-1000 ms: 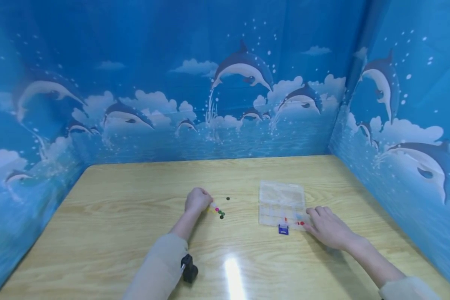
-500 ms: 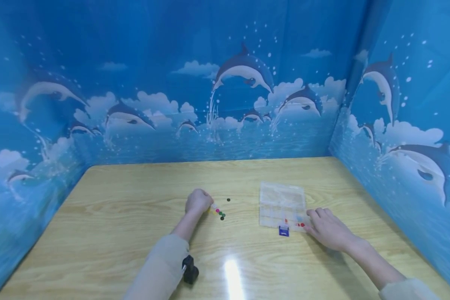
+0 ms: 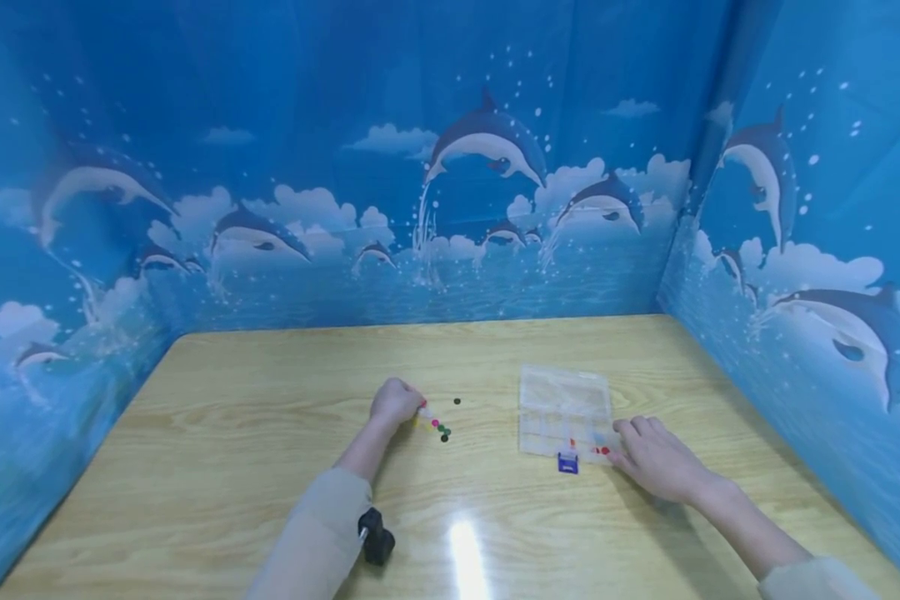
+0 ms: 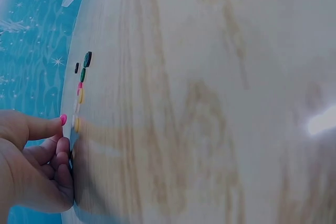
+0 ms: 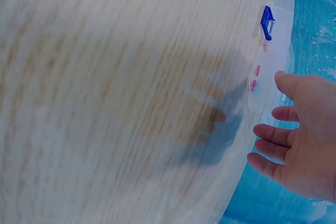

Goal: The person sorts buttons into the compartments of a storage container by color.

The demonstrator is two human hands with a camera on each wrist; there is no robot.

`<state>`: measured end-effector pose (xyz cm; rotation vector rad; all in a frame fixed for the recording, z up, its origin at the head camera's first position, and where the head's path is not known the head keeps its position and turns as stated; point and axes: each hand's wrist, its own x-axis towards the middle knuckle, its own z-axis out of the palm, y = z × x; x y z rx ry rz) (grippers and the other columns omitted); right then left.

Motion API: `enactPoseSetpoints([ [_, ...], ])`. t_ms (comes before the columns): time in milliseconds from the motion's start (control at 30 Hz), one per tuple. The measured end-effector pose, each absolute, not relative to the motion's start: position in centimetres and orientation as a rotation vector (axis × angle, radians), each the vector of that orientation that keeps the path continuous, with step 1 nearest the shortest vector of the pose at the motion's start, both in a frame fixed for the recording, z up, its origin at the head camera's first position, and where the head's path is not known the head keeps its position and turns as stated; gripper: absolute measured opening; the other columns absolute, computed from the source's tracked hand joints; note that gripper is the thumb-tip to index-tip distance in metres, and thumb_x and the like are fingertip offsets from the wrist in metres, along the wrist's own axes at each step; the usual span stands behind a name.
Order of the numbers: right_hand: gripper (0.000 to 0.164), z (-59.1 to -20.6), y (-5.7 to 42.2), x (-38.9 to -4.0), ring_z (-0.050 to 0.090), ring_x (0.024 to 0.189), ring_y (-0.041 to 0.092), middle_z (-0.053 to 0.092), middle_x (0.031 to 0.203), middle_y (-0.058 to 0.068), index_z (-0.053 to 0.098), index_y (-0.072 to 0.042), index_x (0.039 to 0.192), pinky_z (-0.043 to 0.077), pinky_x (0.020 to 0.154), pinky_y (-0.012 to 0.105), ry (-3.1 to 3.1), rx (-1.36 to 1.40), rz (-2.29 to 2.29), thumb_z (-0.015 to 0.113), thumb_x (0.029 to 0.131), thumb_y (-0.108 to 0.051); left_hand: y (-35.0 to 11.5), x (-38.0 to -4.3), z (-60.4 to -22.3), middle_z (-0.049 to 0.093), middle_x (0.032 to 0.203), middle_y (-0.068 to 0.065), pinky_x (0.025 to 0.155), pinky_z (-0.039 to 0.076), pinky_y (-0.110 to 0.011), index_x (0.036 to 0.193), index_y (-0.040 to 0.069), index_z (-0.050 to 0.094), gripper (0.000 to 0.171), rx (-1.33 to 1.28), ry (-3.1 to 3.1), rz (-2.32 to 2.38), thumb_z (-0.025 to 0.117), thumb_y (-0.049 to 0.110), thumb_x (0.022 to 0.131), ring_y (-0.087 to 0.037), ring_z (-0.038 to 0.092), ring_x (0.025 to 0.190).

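Hardly anything has shifted except one pink button [image 4: 63,119], which now shows at the fingertips of the left hand [image 3: 396,402], apparently pinched there, with a line of other buttons [image 3: 441,428] on the table [image 3: 270,400] just past those fingers. It should prove light and stiff but smooth — likely to skid out if squeezed off-centre — so opposite sides of its rim seem the best hold. Loosely spread, the fingers of the right hand [image 3: 658,458] hold nothing beside the clear box [image 3: 562,389], contact unclear.
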<state>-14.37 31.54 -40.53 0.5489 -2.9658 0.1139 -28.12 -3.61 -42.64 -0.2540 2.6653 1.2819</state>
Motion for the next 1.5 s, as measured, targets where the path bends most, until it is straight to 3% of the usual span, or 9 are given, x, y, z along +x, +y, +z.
enactPoseSetpoints([
  [167, 0.042, -40.6, 31.5, -14.3, 0.052, 0.097, 0.037, 0.055, 0.102, 0.021, 0.051, 0.01, 0.114, 0.043, 0.084, 0.05, -2.964, 0.553, 0.112, 0.063, 0.087, -0.019, -3.7, -28.2, -42.5, 0.06, 0.076, -0.01, 0.052, 0.039, -0.024, 0.074, 0.0, 0.065, 0.005, -0.258, 2.642, 1.309, 0.064, 0.005, 0.075, -0.02, 0.051, 0.065],
  [467, 0.041, -40.6, 31.5, -14.5, 0.052, 0.095, 0.036, 0.055, 0.099, 0.02, 0.052, 0.009, 0.112, 0.043, 0.084, 0.049, -2.959, 0.547, 0.113, 0.064, 0.086, -0.02, -3.5, -28.6, -42.2, 0.056, 0.086, -0.011, 0.057, 0.041, -0.026, 0.09, -0.002, 0.062, 0.013, -0.364, 2.515, 1.436, 0.063, 0.006, 0.08, -0.02, 0.049, 0.071],
  [733, 0.041, -40.6, 31.7, -14.5, 0.052, 0.096, 0.036, 0.055, 0.1, 0.02, 0.051, 0.009, 0.113, 0.043, 0.084, 0.049, -2.966, 0.552, 0.117, 0.063, 0.087, -0.021, -2.6, -28.0, -41.3, 0.057, 0.083, -0.011, 0.054, 0.041, -0.026, 0.094, -0.003, 0.062, 0.014, -0.208, 2.428, 1.551, 0.062, 0.006, 0.083, -0.016, 0.049, 0.061],
  [1033, 0.04, -40.8, 31.8, -14.6, 0.052, 0.095, 0.035, 0.054, 0.1, 0.019, 0.05, 0.009, 0.113, 0.044, 0.082, 0.048, -2.959, 0.575, 0.123, 0.062, 0.087, -0.019, -1.0, -27.4, -40.4, 0.061, 0.097, -0.011, 0.05, 0.039, -0.025, 0.099, 0.001, 0.065, 0.017, -0.141, 2.354, 1.516, 0.063, 0.011, 0.085, -0.011, 0.041, 0.052],
  [1167, 0.04, -40.7, 31.8, -14.6, 0.052, 0.095, 0.035, 0.054, 0.1, 0.019, 0.05, 0.008, 0.113, 0.044, 0.082, 0.048, -2.958, 0.574, 0.12, 0.062, 0.087, -0.02, -0.4, -27.1, -40.0, 0.06, 0.105, -0.011, 0.066, 0.045, -0.032, 0.098, 0.002, 0.066, 0.016, -0.069, 2.351, 1.514, 0.063, 0.012, 0.085, -0.017, 0.052, 0.076],
  [1267, 0.041, -40.8, 31.8, -14.7, 0.052, 0.095, 0.036, 0.055, 0.1, 0.019, 0.051, 0.008, 0.113, 0.044, 0.083, 0.049, -2.955, 0.572, 0.12, 0.062, 0.087, -0.02, 0.0, -26.8, -40.0, 0.06, 0.109, -0.011, 0.083, 0.045, -0.039, 0.098, 0.002, 0.067, 0.017, -0.007, 2.337, 1.532, 0.064, 0.012, 0.084, -0.025, 0.054, 0.1],
  [1333, 0.04, -40.8, 31.8, -14.6, 0.052, 0.095, 0.036, 0.055, 0.1, 0.02, 0.051, 0.009, 0.113, 0.044, 0.083, 0.049, -2.95, 0.571, 0.119, 0.063, 0.087, -0.02, 0.3, -26.7, -40.0, 0.06, 0.11, -0.012, 0.09, 0.043, -0.042, 0.098, 0.001, 0.067, 0.017, 0.024, 2.313, 1.555, 0.063, 0.011, 0.085, -0.029, 0.053, 0.106],
  [1500, 0.04, -40.8, 31.7, -14.6, 0.052, 0.095, 0.036, 0.055, 0.1, 0.02, 0.051, 0.009, 0.112, 0.044, 0.083, 0.049, -2.942, 0.567, 0.118, 0.064, 0.086, -0.019, 1.3, -26.4, -40.1, 0.059, 0.112, -0.011, 0.09, 0.042, -0.042, 0.098, 0.003, 0.067, 0.016, 0.084, 2.25, 1.597, 0.06, 0.013, 0.089, -0.028, 0.053, 0.105],
])
